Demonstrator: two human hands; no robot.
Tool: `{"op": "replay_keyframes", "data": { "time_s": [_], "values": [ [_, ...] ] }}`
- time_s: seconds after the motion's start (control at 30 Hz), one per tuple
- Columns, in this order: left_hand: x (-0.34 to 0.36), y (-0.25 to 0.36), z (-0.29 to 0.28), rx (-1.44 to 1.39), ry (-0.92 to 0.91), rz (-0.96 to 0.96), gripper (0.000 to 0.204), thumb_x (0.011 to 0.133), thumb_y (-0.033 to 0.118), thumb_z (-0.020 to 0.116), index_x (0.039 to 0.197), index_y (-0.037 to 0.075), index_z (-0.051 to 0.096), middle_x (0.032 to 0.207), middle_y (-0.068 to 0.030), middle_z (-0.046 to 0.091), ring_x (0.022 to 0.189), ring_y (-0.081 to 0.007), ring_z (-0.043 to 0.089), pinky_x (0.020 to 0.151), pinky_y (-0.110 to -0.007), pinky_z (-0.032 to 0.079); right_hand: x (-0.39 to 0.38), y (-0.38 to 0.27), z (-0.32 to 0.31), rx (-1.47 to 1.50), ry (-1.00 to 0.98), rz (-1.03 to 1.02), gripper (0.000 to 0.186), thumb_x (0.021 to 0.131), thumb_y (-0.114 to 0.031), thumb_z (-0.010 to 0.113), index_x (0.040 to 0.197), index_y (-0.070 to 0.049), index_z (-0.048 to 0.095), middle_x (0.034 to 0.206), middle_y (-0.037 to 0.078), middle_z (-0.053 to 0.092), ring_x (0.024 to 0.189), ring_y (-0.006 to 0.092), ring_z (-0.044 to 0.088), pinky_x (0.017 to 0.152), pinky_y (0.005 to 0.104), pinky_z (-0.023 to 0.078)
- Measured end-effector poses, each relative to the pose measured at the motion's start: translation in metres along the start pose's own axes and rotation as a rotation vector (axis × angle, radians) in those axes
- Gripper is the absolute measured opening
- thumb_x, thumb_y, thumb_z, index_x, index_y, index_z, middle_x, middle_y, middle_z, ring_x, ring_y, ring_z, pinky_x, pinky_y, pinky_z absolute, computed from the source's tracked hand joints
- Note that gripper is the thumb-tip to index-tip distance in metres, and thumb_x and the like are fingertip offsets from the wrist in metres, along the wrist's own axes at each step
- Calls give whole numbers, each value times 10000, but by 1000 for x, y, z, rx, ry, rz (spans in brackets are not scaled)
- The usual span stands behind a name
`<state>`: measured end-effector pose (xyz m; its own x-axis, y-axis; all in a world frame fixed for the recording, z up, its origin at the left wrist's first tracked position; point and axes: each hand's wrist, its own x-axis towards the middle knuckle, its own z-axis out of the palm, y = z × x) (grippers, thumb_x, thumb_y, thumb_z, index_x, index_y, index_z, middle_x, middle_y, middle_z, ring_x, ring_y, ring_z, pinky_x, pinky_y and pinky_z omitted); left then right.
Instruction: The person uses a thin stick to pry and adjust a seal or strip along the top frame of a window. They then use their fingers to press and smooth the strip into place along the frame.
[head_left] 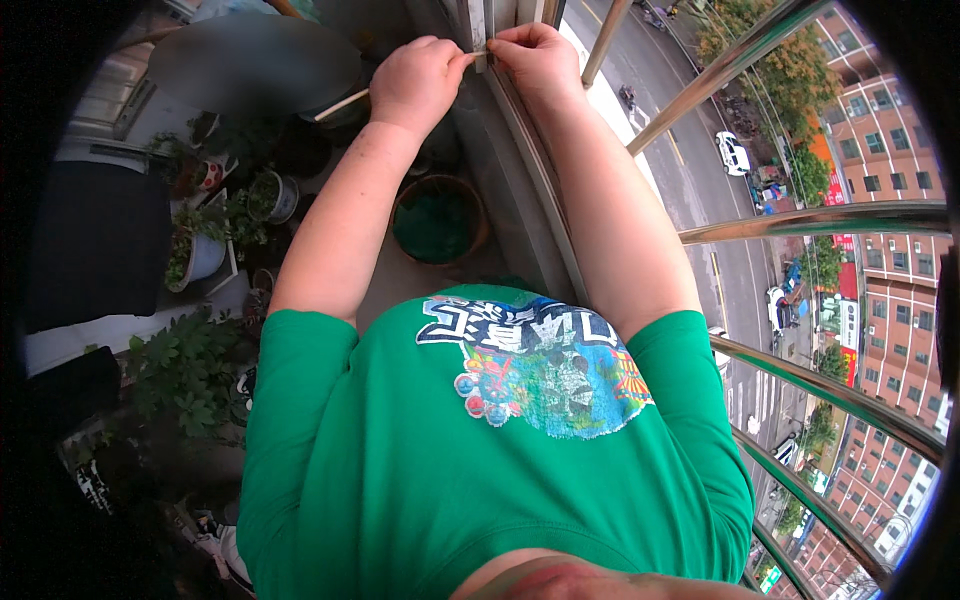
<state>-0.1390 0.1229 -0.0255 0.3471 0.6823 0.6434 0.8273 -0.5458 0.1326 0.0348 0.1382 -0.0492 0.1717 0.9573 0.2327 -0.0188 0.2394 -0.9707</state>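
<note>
Both arms reach forward to the window frame (530,155) at the top middle. My left hand (415,82) is closed round a thin pale wooden stick (342,105). One end of the stick juts out to the left below the hand, and a short tip shows by the fingertips at the frame. My right hand (540,60) is closed in a pinch right beside that tip, against the frame's edge. Whatever lies between its fingertips is too small to make out.
Metal railing bars (810,222) run along the right, high above a street (690,120) with cars. A brown-rimmed round pot (405,225) stands below my arms. Potted plants (190,370) and a dark cloth-like panel (95,240) are at the left.
</note>
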Motion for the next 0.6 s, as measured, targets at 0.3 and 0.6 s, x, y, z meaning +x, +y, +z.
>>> {"op": "replay_keyframes", "data": {
  "time_s": [0.3,0.6],
  "values": [
    [-3,-2,-5,-177,119,-15,182,923,267,622,931,97,687,894,-126,683,823,-352,651,697,-419,541,-4,-3,-5,90,-124,92,193,887,-208,679,940,-22,677,815,56,689,672,100,618,598,226,458],
    [-31,23,43,-945,-62,-667,220,960,168,585,1078,-3,660,853,-96,688,775,-150,625,719,-304,501,-13,-33,-6,-337,-297,265,226,857,-245,685,904,-24,707,797,38,698,644,119,634,574,261,483]
  ]
}}
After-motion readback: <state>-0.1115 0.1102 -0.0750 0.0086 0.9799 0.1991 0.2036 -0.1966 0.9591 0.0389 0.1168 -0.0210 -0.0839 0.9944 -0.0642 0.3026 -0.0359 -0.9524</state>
